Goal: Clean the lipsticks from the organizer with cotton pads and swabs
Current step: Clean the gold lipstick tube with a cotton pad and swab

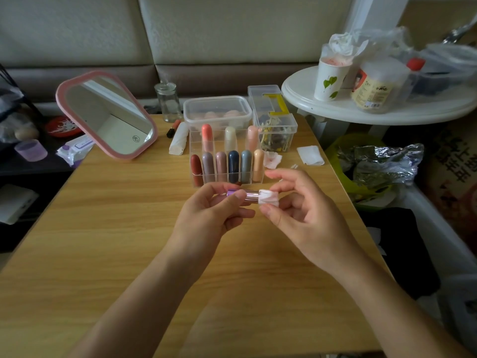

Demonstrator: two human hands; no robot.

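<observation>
Forearms [154, 293] reach from the near edge and the hands meet over mid-table [116, 228].

- Left hand [219, 208]: fingers and thumb curled round a metallic pink-purple lipstick [249, 195], held horizontal with the free end pointing right. Likely so the other hand can get all round that end.
- Right hand [296, 210]: thumb and forefinger pinch a white cotton pad [268, 198] wrapped over the lipstick's right end. The other fingers are spread loosely and hold nothing. Looks like a wipe of the tube end or bullet. Can't tell which, the pad covers it.
- The work is held above the table, just near of the clear organizer [192, 140] and not touching it.

Around:
- The organizer holds capped lipsticks [233, 166] upright, six in the near row and three in the far row.
- A stained used pad [273, 160] lies just right of the organizer. Swabs [293, 166] and a folded clean pad [309, 155] lie further right, close to the right hand.
- A white sleeve [179, 139] lies left of the organizer, probably the pad stock, with a loose lipstick [173, 128] beside it.
- Far side: lidded tub [218, 109], clear box of clips [275, 120], glass jar [169, 102].
- A pink mirror [108, 115] stands tilted at far left, well apart from the work.
- Off the table to the right: a green bin [340, 151] and a white side table [309, 104] with a paper cup [331, 78].

Obstructions: my read is the organizer sits right behind the knuckles, so a wide twist could knock it. The route to the swabs and the bin looks open.
</observation>
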